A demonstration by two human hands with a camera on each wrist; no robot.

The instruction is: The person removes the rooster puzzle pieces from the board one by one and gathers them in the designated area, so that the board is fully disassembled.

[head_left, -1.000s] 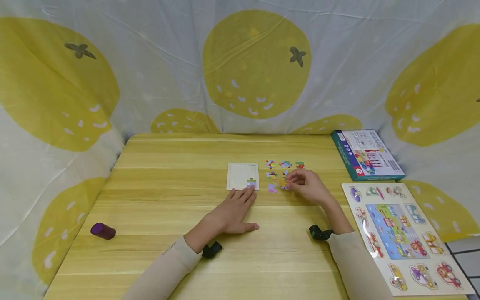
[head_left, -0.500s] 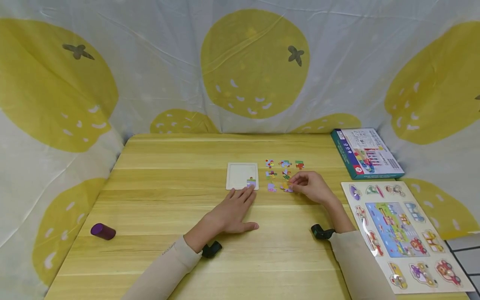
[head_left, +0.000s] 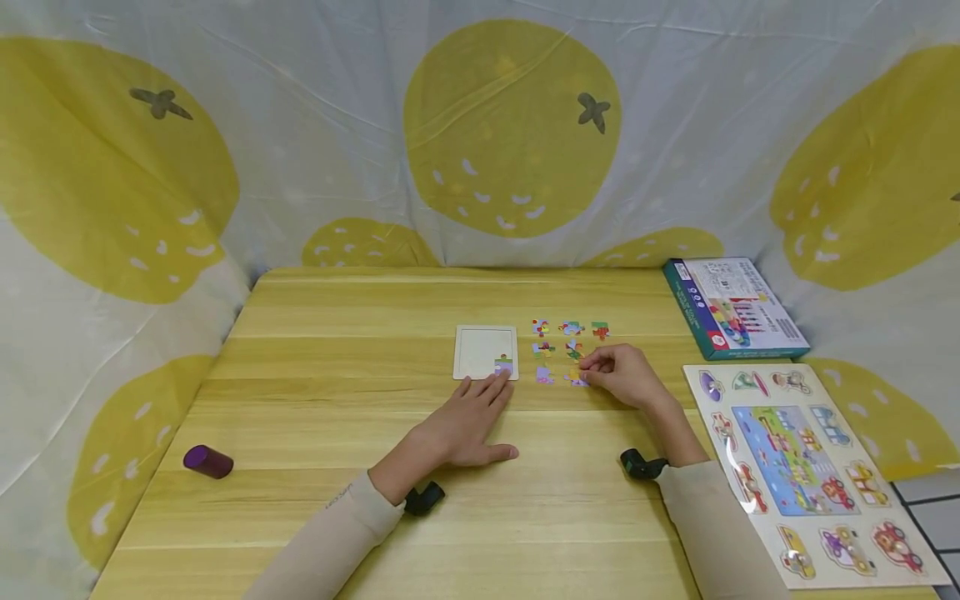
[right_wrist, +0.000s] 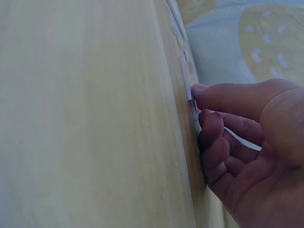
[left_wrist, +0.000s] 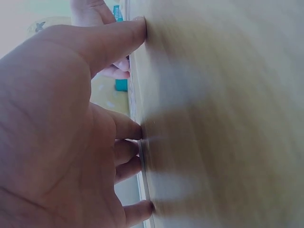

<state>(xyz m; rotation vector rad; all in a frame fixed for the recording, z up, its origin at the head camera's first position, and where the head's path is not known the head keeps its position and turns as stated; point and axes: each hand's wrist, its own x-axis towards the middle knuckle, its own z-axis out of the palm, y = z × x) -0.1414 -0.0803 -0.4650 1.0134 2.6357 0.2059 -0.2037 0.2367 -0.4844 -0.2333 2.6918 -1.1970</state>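
Note:
My left hand (head_left: 468,425) lies flat with spread fingers. Its fingertips rest on the near edge of a square cream puzzle tray (head_left: 474,343), beside a purple-and-green jigsaw piece (head_left: 503,365) in the tray's near right corner. To the right, thumb and fingertips of my right hand (head_left: 622,375) pinch the edge of a yellow-and-purple jigsaw piece (head_left: 576,377) low at the tabletop. In the right wrist view the thumb meets that piece's edge (right_wrist: 186,80), with the other fingers curled beneath. Several more jigsaw pieces (head_left: 543,350) lie in rows between tray and right hand.
A boxed set (head_left: 738,308) lies at the back right corner. In front of it is a large picture board (head_left: 712,429) with vehicle shapes. A purple cylinder (head_left: 208,462) lies at the left. A fruit-print cloth (head_left: 337,167) hangs behind the wooden table (head_left: 337,350).
My right hand has shifted slightly to the right, and the yellow-and-purple piece at its fingertips has moved a little right with it. The left hand stays in place.

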